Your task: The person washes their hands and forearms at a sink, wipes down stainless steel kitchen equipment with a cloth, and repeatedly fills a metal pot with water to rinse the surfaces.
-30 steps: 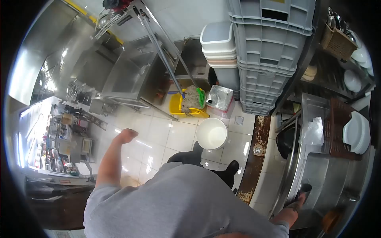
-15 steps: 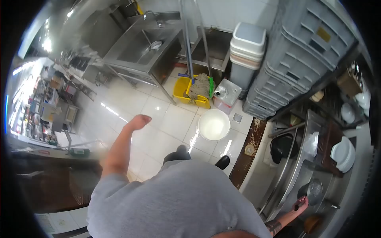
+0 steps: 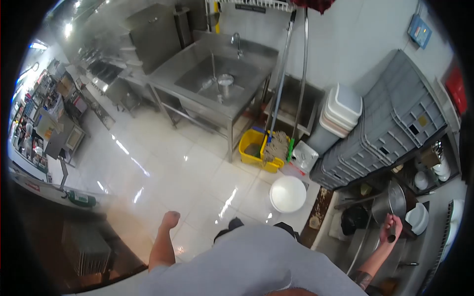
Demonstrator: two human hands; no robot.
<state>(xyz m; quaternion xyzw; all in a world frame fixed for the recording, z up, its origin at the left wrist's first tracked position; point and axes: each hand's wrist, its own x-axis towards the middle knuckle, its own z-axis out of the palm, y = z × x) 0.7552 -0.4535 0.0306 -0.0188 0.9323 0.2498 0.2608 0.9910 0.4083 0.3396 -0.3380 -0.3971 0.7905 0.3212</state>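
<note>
My right hand (image 3: pixel 391 228), at the lower right, is wrapped round the handle of a metal saucepan (image 3: pixel 387 206). The saucepan is tilted with its round opening facing up and to the right, above the sink counter. What is inside it cannot be made out. A white plate-like stack (image 3: pixel 417 218) stands just right of the saucepan. My left hand (image 3: pixel 170 219) hangs over the tiled floor at the lower left, its fingers curled closed with nothing visible in them.
A white bucket (image 3: pixel 288 194) stands on the floor ahead, near a yellow mop bucket (image 3: pixel 264 150) with upright mops. Grey crates (image 3: pixel 385 118) are stacked at the right. A steel sink (image 3: pixel 197 86) stands against the back wall, and a dark cabinet (image 3: pixel 84 246) is at the left.
My right hand has lifted the saucepan up and forward from the sink basin. My left arm has swung lower. The view has tilted up, showing more of the back wall.
</note>
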